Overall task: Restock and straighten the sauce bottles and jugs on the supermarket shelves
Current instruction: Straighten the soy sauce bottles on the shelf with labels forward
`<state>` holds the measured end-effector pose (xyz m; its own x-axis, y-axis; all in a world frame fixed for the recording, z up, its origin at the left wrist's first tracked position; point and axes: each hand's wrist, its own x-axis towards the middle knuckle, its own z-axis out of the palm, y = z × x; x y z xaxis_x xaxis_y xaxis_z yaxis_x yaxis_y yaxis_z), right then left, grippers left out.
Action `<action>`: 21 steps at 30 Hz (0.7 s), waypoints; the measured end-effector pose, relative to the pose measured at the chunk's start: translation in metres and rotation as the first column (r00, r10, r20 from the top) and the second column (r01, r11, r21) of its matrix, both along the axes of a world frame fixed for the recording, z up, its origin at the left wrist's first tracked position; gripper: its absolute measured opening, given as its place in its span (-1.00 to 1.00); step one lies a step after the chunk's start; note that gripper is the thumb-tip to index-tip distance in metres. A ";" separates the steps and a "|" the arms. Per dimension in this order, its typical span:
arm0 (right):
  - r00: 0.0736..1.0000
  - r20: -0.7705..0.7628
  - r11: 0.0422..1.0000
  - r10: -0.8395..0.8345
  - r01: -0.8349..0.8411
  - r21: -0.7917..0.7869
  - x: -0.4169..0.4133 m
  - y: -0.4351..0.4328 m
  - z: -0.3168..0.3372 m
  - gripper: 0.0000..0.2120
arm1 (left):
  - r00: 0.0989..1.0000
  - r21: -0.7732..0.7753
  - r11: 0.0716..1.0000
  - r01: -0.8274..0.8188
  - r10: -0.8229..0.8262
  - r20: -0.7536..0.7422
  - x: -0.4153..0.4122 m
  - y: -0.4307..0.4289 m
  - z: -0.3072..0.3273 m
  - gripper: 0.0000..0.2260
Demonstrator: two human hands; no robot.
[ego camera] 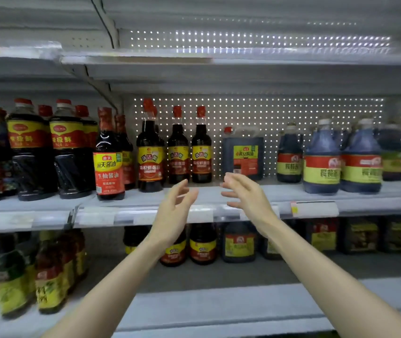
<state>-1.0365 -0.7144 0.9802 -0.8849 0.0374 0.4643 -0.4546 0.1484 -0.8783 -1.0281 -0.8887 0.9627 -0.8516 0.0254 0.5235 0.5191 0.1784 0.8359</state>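
Observation:
Both my hands are raised in front of the middle shelf [219,193], palms facing each other, fingers loosely spread and holding nothing. My left hand [173,208] hovers below two dark sauce bottles with red caps [201,147] that stand back on the shelf. My right hand [245,193] hovers just in front of a square dark jug with a yellow-green label [243,154]. A taller bottle of the same brand [150,152] stands further forward to the left. Blue jugs with red and yellow labels [321,164] stand at the right.
Large dark bottles with red-yellow labels [32,152] and a red-labelled bottle [109,164] fill the left of the middle shelf. The lower shelf holds bottles [203,245] and jugs [239,242] set back, and green-yellow bottles [48,276] at left. The top shelf [243,61] looks bare.

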 end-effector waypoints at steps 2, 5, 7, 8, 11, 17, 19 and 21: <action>0.999 0.033 1.000 0.018 -0.018 -0.007 0.014 0.029 -0.020 -0.75 | 0.999 -0.011 0.999 -0.030 0.031 0.019 0.016 0.024 -0.020 -0.57; 0.995 0.090 0.999 0.041 -0.044 0.033 0.034 0.077 -0.059 -0.75 | 0.996 0.010 0.999 -0.052 0.051 0.077 0.042 0.071 -0.063 -0.61; 0.992 0.117 0.996 0.043 -0.052 0.069 0.047 0.104 -0.087 -0.73 | 0.991 0.043 0.998 -0.053 0.048 0.124 0.057 0.099 -0.097 -0.67; 0.989 0.136 0.995 0.051 -0.063 0.083 0.052 0.117 -0.101 -0.77 | 0.987 0.055 0.997 -0.060 0.051 0.151 0.063 0.112 -0.114 -0.68; 0.972 0.229 0.991 0.059 -0.085 0.102 0.062 0.154 -0.144 -0.78 | 0.961 0.059 0.995 -0.083 0.064 0.269 0.078 0.149 -0.160 -0.63; 0.902 0.425 0.992 0.074 -0.108 0.057 0.064 0.200 -0.252 -0.76 | 0.887 0.011 0.994 -0.108 0.091 0.452 0.083 0.190 -0.255 -0.65; 0.875 0.481 0.994 0.060 -0.095 0.049 0.064 0.209 -0.296 -0.78 | 0.851 0.002 0.994 -0.111 0.094 0.517 0.085 0.196 -0.291 -0.66; 0.827 0.562 0.996 0.035 -0.078 0.052 0.062 0.216 -0.348 -0.77 | 0.787 0.011 0.993 -0.118 0.086 0.611 0.085 0.201 -0.337 -0.70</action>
<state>-0.9746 -0.4985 0.6320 -0.9931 -0.0347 -0.1118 0.1022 0.2083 -0.9727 -0.9427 -0.6879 0.6256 -0.9902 -0.0904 -0.1063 -0.1194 0.1549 0.9807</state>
